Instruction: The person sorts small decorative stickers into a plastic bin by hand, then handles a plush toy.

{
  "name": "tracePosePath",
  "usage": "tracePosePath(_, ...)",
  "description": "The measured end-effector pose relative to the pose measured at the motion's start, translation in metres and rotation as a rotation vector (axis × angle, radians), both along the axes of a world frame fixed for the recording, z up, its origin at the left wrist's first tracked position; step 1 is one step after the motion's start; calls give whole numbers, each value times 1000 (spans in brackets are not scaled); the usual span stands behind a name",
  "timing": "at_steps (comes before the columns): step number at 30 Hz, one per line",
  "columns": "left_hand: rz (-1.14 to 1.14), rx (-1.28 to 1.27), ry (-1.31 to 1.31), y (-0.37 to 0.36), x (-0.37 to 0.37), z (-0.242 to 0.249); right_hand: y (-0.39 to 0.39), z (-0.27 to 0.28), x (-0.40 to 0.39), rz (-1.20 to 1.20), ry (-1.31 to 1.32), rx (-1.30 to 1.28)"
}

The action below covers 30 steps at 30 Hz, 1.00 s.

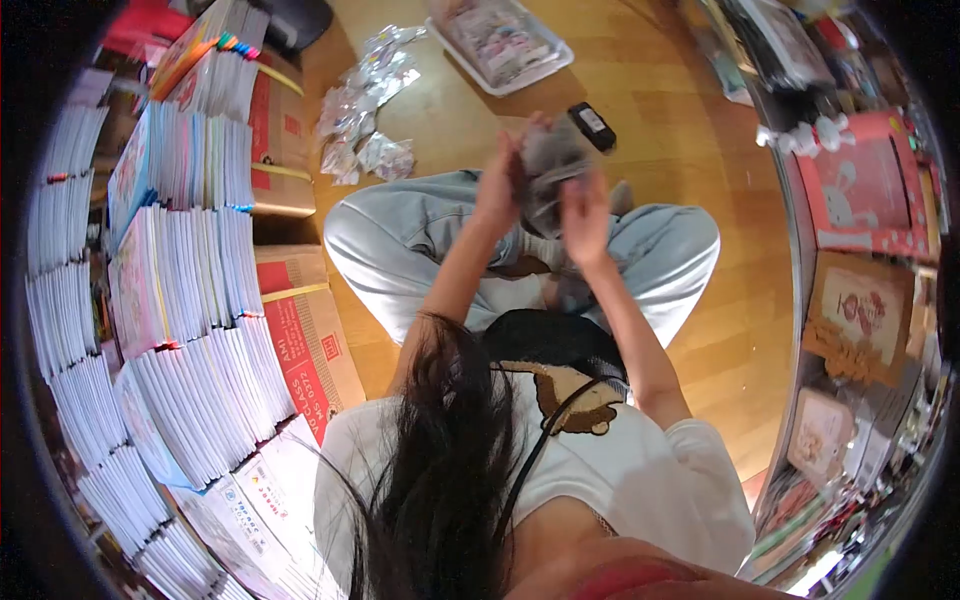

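A grey, soft-looking cloth item (545, 170) is between my two hands above my crossed legs, blurred by motion. My left hand (500, 185) presses against its left side with the fingers pointing up. On the right side, my right hand (585, 215) touches or nearly touches it, its fingers smeared. Just beyond the cloth, a small black object with a white label (592, 126) lies on the wooden floor.
Clear plastic packets (385, 157) lie on the floor at the upper left. A white tray (568, 55) of small packets stands ahead. Stacked books (200, 260) and cardboard boxes (300, 330) line the left; shelves with pink and brown boxes (865, 185) line the right.
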<state>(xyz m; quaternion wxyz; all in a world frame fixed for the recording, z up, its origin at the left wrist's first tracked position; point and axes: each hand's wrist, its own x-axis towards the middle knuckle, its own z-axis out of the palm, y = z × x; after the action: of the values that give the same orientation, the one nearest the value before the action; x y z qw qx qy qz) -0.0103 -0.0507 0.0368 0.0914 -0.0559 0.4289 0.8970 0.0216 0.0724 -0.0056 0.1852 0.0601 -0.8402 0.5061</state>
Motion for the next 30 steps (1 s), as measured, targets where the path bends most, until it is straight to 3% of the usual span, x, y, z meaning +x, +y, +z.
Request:
tracePosePath(2,1,-93,-144,36,26,20,-8,40,-1,60,363,195)
tracePosePath(5,-60,-23,-30,45,43,24,12,66,-10,130,362,339)
tracePosePath(8,-97,6,-7,50,61,34,8,59,-14,60,96,34)
tracePosePath(9,-95,-6,17,51,64,26,10,77,-9,66,-220,-133)
tracePosePath(11,-167,-22,93,45,65,14,7,76,2,-75,-361,-352)
tracePosePath(12,-94,-42,98,45,64,22,2,72,7,-140,-427,-468)
tracePosePath(14,47,-79,107,48,64,43,-14,56,29,-65,-250,-565)
tracePosePath(15,-59,5,133,41,58,49,-19,53,33,-31,-160,-607)
tracePosePath(18,-121,-83,106,37,54,55,-16,74,40,58,181,-345)
tracePosePath(19,-136,-29,138,39,57,55,-7,80,38,135,149,-224)
tracePosePath(22,-98,-61,152,43,74,66,-5,90,37,-56,240,48)
tracePosePath(25,-113,-157,141,48,91,45,4,90,18,-97,133,-28)
tracePosePath(28,-126,-146,81,50,107,48,13,96,15,44,-231,-316)
tracePosePath(30,-131,-55,130,49,100,40,2,86,26,-75,-136,-385)
